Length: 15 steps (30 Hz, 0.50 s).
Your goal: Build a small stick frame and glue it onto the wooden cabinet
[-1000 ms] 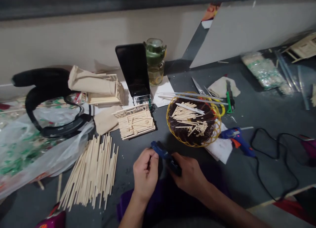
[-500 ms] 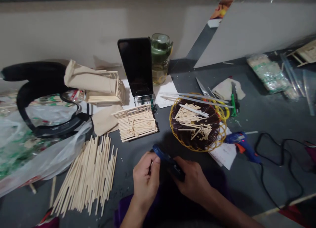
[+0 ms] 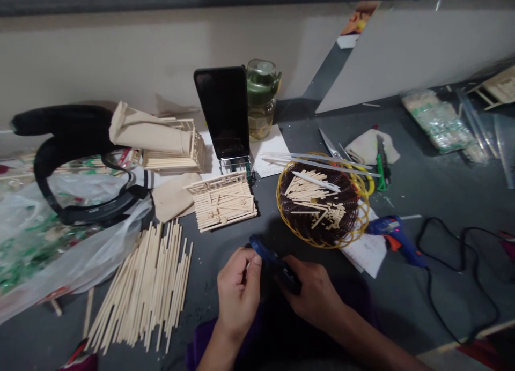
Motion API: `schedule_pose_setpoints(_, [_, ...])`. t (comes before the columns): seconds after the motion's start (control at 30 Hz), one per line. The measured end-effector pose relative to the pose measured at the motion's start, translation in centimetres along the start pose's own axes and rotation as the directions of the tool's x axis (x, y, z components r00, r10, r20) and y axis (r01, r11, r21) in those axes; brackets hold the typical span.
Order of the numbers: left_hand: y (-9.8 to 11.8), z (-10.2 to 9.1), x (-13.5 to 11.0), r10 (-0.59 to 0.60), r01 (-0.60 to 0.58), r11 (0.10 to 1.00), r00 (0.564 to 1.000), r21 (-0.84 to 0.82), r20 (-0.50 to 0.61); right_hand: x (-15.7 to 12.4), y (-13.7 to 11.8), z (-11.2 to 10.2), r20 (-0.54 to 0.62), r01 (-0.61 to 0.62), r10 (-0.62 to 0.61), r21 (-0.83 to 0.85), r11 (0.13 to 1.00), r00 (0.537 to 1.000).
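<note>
My right hand [image 3: 311,293] is wrapped round the handles of a blue and black cutter [image 3: 273,262] low in the middle of the view. My left hand [image 3: 238,291] is pinched at the cutter's blue tip; what it pinches is too small to make out. A pile of thin wooden sticks [image 3: 147,285] lies left of my hands. A small stick panel [image 3: 223,202] lies just beyond them. A yellow wire basket [image 3: 281,183] with several cut stick pieces stands to the right.
A phone [image 3: 222,113] leans on a stand beside a green jar [image 3: 261,97]. A blue glue gun [image 3: 396,237] with a black cord [image 3: 462,264] lies right. Scissors [image 3: 330,143], a green knife [image 3: 380,170], black headphones [image 3: 76,167] and plastic bags [image 3: 52,247] surround them.
The view has shifted slightly; my hands stay together on the cutter with no clear change in grip.
</note>
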<state>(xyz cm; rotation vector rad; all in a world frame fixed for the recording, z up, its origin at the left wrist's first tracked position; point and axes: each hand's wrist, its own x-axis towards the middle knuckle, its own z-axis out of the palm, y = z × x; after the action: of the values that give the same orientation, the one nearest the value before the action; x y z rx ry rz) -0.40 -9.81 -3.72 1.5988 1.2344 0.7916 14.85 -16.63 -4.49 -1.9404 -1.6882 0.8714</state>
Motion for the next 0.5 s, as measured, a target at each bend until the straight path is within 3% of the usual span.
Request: schedule_pose_setpoints(0.5, [0.0,0.04,0.03,-0.024,0.024,1.0,1.0,-0.002,-0.004,0.03,-0.05,0.09,-0.044,0.021,-0.021,-0.001,1.0,0.999])
